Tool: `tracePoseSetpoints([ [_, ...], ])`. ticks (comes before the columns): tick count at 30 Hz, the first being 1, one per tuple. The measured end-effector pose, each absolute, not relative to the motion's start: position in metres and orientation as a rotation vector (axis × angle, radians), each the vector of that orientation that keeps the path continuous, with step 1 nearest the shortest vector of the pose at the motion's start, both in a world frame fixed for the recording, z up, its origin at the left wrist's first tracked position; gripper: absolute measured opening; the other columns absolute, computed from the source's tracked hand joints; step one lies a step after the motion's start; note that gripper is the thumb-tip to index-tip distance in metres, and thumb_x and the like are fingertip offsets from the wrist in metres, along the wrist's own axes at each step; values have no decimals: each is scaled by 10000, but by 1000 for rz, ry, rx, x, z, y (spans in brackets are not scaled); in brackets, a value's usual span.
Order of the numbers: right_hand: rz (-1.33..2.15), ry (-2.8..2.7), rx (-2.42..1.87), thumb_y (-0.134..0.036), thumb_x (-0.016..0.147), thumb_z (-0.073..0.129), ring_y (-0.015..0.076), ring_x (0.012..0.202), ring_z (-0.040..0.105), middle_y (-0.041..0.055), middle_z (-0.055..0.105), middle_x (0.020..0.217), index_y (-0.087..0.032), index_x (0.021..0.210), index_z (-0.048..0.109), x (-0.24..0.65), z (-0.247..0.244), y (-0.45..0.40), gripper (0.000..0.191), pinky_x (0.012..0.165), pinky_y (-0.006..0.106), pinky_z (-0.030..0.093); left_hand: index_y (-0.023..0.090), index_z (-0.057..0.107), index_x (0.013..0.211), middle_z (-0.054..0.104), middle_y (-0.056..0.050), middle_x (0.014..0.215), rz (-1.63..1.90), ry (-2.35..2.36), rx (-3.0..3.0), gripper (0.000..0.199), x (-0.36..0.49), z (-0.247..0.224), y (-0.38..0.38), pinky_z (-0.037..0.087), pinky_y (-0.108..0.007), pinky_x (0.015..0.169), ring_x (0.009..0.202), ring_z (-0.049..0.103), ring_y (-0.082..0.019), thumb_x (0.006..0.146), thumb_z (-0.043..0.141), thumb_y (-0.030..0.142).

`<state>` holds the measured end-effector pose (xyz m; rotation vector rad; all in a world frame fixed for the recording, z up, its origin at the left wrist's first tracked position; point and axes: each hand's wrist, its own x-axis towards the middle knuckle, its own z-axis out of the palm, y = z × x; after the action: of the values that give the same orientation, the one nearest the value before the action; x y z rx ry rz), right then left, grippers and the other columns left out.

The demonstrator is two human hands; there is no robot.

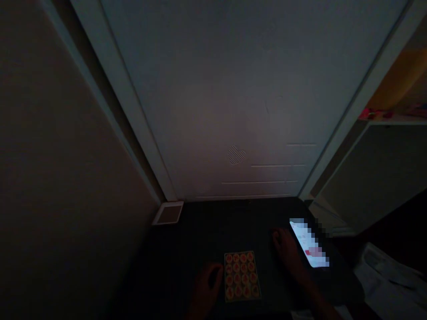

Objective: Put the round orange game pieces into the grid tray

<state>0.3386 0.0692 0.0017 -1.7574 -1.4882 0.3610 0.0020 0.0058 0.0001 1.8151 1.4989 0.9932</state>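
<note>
A flat, nearly square board (241,276) lies on the dark tabletop, covered with rows of round pale discs that carry red marks. The disc at its near right corner looks darker than the others; the marks are too dim to read. Just left of the board rests my left hand (207,284), its fingers curled and the thumb bent toward the index finger, with nothing visible between them. My right hand (284,244) lies on the table farther right, fingers folded in, apart from the board. Beside it is a lit phone (308,244), its screen partly blurred out.
The dark table (207,231) stands against a pale panel (233,111) with an embossed heart and lines. At its far left corner sits a white-framed tray-like object (169,213). Pale crumpled material (390,284) lies at the lower right, below a shelf (396,122). Light is very dim.
</note>
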Motion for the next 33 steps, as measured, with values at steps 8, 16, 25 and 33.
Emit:
tracePoseSetpoints([
  [8,648,-1388,-1578,-493,926,594,252,959,742,100,748,1140,-222,1243,666,305,26,10,423,829,354,616,205,731,978,770,-72,981,1087,1479,1482,399,28,40,4,554,-372,898,967,710,-263,935,541,552],
  [16,607,-1776,-1228,-342,937,635,236,1101,712,54,742,1207,-325,1234,699,263,57,-25,304,960,352,583,169,715,1170,752,-128,1160,800,928,1209,487,73,73,3,552,-401,944,1068,709,-280,873,672,552],
  [25,620,-1864,-1188,-312,908,682,249,1108,707,52,739,1228,-339,1276,683,257,53,-30,369,973,389,576,128,733,1036,773,-127,972,751,974,1042,545,70,58,-1,602,-343,719,810,742,-237,770,752,603],
  [33,679,-1820,-1227,-344,939,635,233,1045,715,62,758,1145,-308,1209,708,258,57,-29,281,950,378,578,141,750,1070,772,-118,1049,754,953,1163,504,68,63,-1,576,-369,853,946,723,-253,872,650,594],
])
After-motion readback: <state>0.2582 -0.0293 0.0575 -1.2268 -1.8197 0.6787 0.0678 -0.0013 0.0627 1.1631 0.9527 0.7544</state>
